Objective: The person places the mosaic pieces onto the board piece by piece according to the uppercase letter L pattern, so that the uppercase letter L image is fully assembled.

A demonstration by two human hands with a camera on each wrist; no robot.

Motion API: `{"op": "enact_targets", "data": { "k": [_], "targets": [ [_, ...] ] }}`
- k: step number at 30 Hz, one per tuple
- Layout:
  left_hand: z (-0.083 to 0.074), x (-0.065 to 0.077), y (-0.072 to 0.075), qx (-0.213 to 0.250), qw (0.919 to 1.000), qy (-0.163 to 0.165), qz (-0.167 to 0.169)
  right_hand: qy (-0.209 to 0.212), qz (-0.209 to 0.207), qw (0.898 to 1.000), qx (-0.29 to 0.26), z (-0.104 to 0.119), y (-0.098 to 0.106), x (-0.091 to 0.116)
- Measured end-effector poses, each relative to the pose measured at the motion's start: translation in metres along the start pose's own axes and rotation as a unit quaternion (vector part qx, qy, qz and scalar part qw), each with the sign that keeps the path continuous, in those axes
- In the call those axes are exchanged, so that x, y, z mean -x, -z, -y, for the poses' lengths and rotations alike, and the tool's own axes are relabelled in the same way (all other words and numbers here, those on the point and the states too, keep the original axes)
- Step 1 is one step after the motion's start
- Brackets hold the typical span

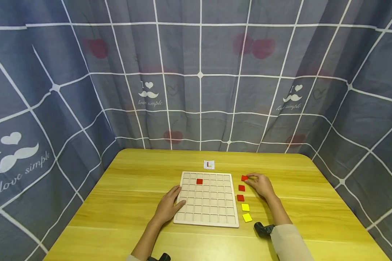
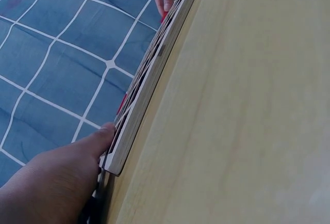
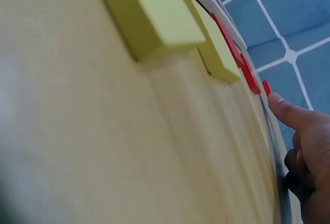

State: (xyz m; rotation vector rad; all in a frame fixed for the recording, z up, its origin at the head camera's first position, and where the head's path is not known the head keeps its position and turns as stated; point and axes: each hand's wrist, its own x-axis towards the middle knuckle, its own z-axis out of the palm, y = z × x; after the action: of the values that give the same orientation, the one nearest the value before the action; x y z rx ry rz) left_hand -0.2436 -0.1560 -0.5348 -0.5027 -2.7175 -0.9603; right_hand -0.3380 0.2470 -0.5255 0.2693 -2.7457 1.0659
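A pale wooden grid board lies on the table, with one red tile in a cell of its second row. My left hand grips the board's left edge, thumb over the rim; the fingers' undersides are hidden. At the right, my right hand pinches a red tile between thumb and fingertips, at the top of a column of loose tiles. Below it come two more red tiles, a middle one and a lower one, then two yellow tiles, an upper and a lower.
A small printed card with a grid and coloured marks lies behind the board. The wooden table is bounded by a grey-blue checked curtain at the back and sides. A black wrist device sits at the right sleeve.
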Motion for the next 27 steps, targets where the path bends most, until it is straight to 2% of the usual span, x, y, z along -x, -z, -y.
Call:
{"op": "enact_targets", "data": {
  "k": [5,14,21,27],
  "targets": [
    [-0.001,0.000,0.000,0.000,0.9999,0.011,0.009,0.019,-0.014,1.000,-0.016,0.014,-0.001,0.001],
    [-0.002,0.000,0.002,0.004,0.9999,0.015,0.004,0.053,-0.018,0.996,-0.068,0.074,-0.006,0.000],
    [-0.002,-0.001,0.003,0.003,1.0000,0.009,0.002,0.115,-0.020,0.991,-0.059,0.110,-0.038,0.003],
    [-0.003,0.000,0.003,0.004,0.9999,0.012,0.006,0.144,-0.019,0.987,-0.068,0.125,-0.073,0.006]
  ]
}}
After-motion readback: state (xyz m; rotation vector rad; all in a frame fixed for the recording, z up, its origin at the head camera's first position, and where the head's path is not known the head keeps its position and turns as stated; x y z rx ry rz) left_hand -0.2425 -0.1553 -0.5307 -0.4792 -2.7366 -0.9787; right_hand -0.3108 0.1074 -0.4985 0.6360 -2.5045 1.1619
